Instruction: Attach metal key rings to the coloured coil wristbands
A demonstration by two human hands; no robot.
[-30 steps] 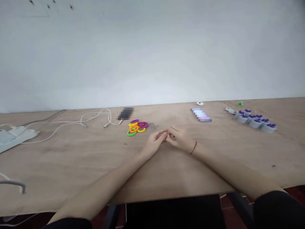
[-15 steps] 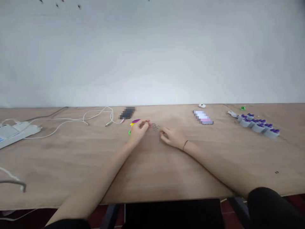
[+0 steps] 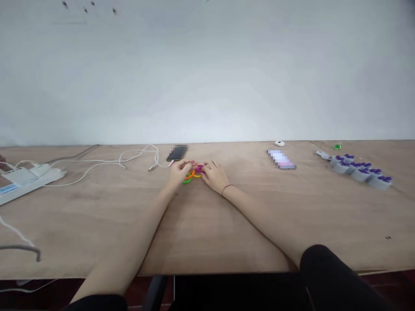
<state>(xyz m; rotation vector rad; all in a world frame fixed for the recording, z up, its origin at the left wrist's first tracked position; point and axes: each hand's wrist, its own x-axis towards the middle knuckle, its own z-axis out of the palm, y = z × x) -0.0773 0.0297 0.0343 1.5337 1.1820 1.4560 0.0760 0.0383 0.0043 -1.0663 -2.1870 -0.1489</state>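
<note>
Several coloured coil rings lie at the middle of the table between my hands: a green ring (image 3: 187, 181), an orange ring (image 3: 190, 175), a yellow ring (image 3: 197, 176) and a purple ring (image 3: 199, 169). My left hand (image 3: 181, 171) is at their left side, thumb and fingers pinched on something small that I cannot make out. From the right, my right hand (image 3: 214, 174) reaches over the purple ring, its thumb and index finger closed on that ring's edge and its other fingers raised. The small metal chain seen before is hidden.
A dark phone (image 3: 177, 153) on a white cable lies behind my left hand. The power strip (image 3: 32, 183) is far left. To the right are a second phone (image 3: 281, 159), a white case (image 3: 279, 143) and grey pots with purple tops (image 3: 360, 173).
My right hand has moved left, over to the coloured rings. My left hand has shifted slightly left. An orange ring now shows between the hands, and the metal chain is out of sight.
</note>
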